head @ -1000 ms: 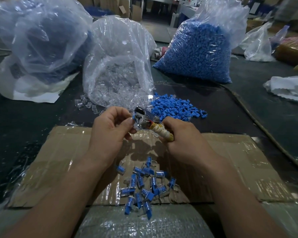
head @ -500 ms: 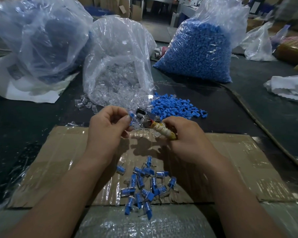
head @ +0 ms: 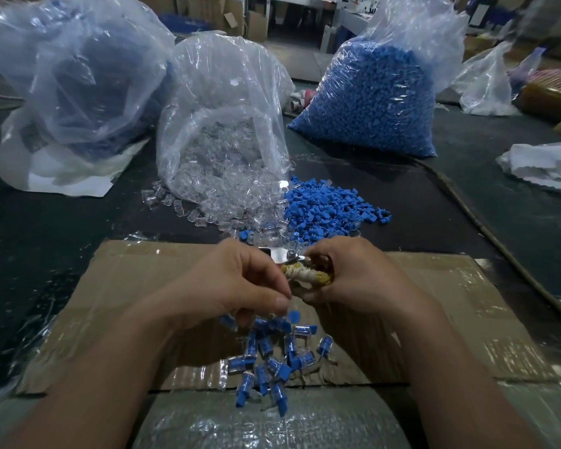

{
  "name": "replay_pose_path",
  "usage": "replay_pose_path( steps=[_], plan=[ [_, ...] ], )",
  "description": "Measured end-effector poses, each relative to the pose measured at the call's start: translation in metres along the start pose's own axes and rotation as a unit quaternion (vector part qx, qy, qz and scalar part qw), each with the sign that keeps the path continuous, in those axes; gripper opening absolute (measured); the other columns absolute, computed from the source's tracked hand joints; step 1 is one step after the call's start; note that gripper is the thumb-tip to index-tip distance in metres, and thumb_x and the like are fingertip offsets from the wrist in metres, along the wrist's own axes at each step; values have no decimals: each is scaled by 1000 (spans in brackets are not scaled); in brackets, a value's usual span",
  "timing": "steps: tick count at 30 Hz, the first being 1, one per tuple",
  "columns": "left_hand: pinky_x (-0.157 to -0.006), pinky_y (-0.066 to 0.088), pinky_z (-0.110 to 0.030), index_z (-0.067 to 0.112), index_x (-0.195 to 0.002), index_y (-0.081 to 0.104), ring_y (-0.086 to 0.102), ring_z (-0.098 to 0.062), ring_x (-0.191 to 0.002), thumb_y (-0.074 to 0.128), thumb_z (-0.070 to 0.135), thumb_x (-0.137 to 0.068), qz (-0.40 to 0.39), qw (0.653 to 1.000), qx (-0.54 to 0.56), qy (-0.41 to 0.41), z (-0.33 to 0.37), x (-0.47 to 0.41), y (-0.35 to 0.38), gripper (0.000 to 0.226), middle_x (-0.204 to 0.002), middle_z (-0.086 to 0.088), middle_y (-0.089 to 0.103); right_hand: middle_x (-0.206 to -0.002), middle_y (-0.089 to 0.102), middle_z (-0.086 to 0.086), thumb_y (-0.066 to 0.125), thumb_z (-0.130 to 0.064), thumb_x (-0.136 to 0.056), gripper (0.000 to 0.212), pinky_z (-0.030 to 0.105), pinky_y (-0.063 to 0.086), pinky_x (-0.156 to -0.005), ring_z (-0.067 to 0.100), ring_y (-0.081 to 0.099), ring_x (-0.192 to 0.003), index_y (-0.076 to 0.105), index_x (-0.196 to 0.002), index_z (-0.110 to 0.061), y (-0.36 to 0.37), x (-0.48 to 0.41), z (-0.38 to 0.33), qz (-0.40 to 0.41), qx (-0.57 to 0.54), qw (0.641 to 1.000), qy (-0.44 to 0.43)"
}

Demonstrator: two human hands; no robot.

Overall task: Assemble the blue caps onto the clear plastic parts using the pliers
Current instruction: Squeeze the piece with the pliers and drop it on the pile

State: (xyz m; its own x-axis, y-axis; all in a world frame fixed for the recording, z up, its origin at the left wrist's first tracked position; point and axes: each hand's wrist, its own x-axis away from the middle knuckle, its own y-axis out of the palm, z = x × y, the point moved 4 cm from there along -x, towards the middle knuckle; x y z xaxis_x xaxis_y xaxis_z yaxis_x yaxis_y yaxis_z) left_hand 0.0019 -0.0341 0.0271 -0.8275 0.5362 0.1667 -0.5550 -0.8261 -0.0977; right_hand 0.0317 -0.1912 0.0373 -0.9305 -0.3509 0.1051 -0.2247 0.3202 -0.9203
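Two hands close together at mid-frame, over the cardboard (head: 149, 286). Gripping the pliers (head: 308, 276) with the right hand (head: 357, 280), fingers clamped round the cloth-wrapped handles. Holding the left hand (head: 240, 286) just beside them, fingers curled and turned downward, thumb against forefinger. Cannot tell whether pinching anything, though with one blue piece (head: 293, 316) just under the fingertips.

Judged to be between pieces: letting a completed one go onto the heap of finished pieces (head: 272, 361) at lower centre, directly below the left hand. No pressing visible at the tool's head.

Next, probably: reaching up-frame for a fresh pair. Taking one of the clear parts (head: 208, 202) spilled from the bag (head: 224, 108) at upper centre, and one of the loose blue caps (head: 331, 209) just right of them. Calls for a fine pinch on small, slippery shapes, then seating cap on body squarely before squeezing.

As for the pliers: lying with the long axis nearly level across the frame, handles buried in the right hand, metal head pointing toward the left hand and slightly up-frame. With the head mostly hidden, no telling whether apart or closed.
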Motion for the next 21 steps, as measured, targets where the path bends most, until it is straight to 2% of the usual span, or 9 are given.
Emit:
replay_pose_path(
  steps=[3,5,7,9,11,13,17,19,21],
  plan=[
    [-43,43,-16,16,-73,73,56,-8,-50,72,28,-60,-33,999,-25,5,0,0,1,17,-69,-5,71,-97,55,-11,79,-40,-64,48,29,40,-75,9,50,-91,58,-107,-31,1,0,1,3,13,1000,2],
    [-45,44,-18,16,-72,74,56,-12,-51,72,26,-62,-16,999,4,27,0,1,-1,14,-67,-5,70,-99,51,-11,79,-44,-62,56,28,36,-74,9,47,-94,56,-112,-32,2,-1,2,-6,16,1000,10],
    [-47,45,-20,16,-68,74,57,-13,-52,73,22,-61,63,996,56,43,-1,0,-6,9,-64,-5,68,-102,50,-11,80,-45,-61,61,28,36,-76,10,46,-96,54,-114,-32,3,-2,3,-15,16,1000,11],
    [-48,46,-16,17,-66,72,59,-7,-51,71,12,-64,178,977,103,60,-5,-2,-15,6,-62,-3,67,-104,48,-10,80,-46,-60,67,29,36,-79,10,44,-98,52,-118,-32,3,-2,4,-25,18,999,12],
    [-49,47,-13,22,-65,70,60,-2,-52,70,4,-72,305,949,31,76,-8,-3,-25,19,-63,0,68,-105,45,-11,80,-47,-59,73,29,35,-83,10,41,-101,48,-124,-32,5,-3,6,-35,17,999,13],
    [-50,46,-8,30,-70,67,60,1,-57,67,2,-78,385,916,-80,83,-9,-5,-32,29,-67,4,66,-106,40,-13,79,-48,-59,79,28,32,-83,8,37,-102,44,-128,-33,6,-3,7,-43,14,999,13],
    [-66,39,1,24,-101,65,54,6,-75,62,3,-84,399,883,-231,85,-12,-12,-33,27,-89,16,58,-105,39,-15,76,-53,-62,75,26,32,-78,5,36,-100,44,-127,-34,5,-3,12,-58,-2,998,7],
    [-71,33,-1,20,-112,63,49,1,-83,62,6,-85,377,874,-297,81,-16,-18,-32,31,-102,8,56,-101,42,-16,71,-54,-67,60,22,32,-71,4,40,-96,50,-119,-33,2,-4,14,-38,-31,999,5],
    [-80,29,-8,19,-119,60,47,-4,-96,60,9,-87,356,870,-335,67,-19,-22,-32,34,-113,2,55,-95,45,-17,66,-54,-73,45,17,31,-66,4,44,-92,57,-110,-30,-4,-6,16,21,-54,998,4]
  ],
)
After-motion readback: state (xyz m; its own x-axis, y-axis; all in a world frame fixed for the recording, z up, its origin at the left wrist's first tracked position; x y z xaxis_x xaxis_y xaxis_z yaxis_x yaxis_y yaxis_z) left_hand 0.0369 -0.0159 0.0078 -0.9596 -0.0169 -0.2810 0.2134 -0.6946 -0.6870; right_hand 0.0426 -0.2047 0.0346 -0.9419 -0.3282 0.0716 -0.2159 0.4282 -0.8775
